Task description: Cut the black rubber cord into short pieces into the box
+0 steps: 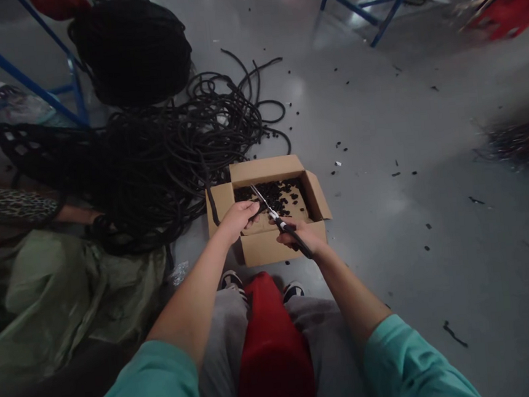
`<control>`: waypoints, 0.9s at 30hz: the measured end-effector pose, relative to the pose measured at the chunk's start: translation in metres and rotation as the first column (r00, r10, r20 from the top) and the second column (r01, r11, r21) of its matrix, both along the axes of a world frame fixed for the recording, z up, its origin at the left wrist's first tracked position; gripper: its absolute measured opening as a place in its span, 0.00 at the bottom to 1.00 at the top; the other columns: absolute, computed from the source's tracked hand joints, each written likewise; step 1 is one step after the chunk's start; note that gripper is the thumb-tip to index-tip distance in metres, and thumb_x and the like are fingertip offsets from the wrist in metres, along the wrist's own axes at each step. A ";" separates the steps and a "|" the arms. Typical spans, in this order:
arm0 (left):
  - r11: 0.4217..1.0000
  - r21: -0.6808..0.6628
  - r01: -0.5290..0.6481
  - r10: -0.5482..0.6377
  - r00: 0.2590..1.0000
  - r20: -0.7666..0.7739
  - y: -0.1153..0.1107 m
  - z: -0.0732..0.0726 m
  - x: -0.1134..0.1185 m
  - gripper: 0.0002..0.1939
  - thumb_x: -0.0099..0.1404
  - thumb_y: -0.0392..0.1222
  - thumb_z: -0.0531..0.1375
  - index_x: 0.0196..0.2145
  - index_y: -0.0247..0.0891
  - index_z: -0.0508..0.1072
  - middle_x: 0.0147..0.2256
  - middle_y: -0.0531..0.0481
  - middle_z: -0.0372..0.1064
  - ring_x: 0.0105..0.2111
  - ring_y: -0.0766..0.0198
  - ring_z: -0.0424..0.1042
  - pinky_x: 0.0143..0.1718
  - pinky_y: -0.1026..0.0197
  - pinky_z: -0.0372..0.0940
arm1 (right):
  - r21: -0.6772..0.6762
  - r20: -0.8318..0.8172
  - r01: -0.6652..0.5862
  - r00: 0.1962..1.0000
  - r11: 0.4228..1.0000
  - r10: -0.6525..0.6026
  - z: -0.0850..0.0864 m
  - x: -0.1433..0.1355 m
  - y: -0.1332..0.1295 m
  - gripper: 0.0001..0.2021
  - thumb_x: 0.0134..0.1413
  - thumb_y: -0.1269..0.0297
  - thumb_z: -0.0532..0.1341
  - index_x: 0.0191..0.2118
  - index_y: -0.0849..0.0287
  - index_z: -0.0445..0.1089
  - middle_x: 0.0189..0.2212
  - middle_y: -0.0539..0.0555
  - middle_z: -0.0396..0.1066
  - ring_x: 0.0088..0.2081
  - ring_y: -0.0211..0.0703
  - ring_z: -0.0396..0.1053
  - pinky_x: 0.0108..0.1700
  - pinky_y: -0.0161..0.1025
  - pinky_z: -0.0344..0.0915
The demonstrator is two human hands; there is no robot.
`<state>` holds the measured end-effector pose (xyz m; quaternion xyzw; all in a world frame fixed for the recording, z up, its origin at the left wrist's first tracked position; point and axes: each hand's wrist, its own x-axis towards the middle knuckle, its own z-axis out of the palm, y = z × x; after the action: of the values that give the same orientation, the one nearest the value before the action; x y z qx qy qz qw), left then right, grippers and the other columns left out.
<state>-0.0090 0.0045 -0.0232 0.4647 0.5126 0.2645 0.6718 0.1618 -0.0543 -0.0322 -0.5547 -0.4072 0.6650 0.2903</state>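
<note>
Over an open cardboard box point(273, 247), my left hand point(241, 220) is closed on a black cord point(212, 206), which runs up to the pile on the left. A short dark end of it shows at my fingertips. My right hand point(312, 237) grips black-handled scissors point(290, 228). Their metal blades point up and left, close to my left fingertips; how far apart the blades are is hard to tell. Inside the box lie many small black cut pieces point(271, 193), mostly towards the back and left, with bare cardboard at the right.
Tangled black cord point(149, 153) covers the floor at left, below a large black coil point(131, 49). Another person's patterned sleeve point(10, 202) reaches in there, beside a green sheet point(69, 290). Blue metal frames point(359, 11) stand behind. Black scraps point(455, 333) dot the grey floor.
</note>
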 end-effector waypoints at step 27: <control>0.988 0.152 0.008 -0.008 1.000 0.001 0.001 -0.008 0.002 0.15 0.57 0.47 0.55 0.20 0.34 0.63 0.18 0.55 0.57 0.17 0.74 0.52 0.20 0.67 0.47 | 0.034 -0.028 -0.027 0.999 0.999 0.028 0.002 0.000 0.002 0.26 0.28 0.68 0.60 0.43 0.63 0.67 0.15 0.42 0.56 0.18 0.30 0.51 0.21 0.32 0.47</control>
<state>-0.0070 0.0050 -0.0314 0.5165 0.4884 0.3006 0.6359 0.1623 -0.0524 -0.0300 -0.5347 -0.4219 0.6696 0.2961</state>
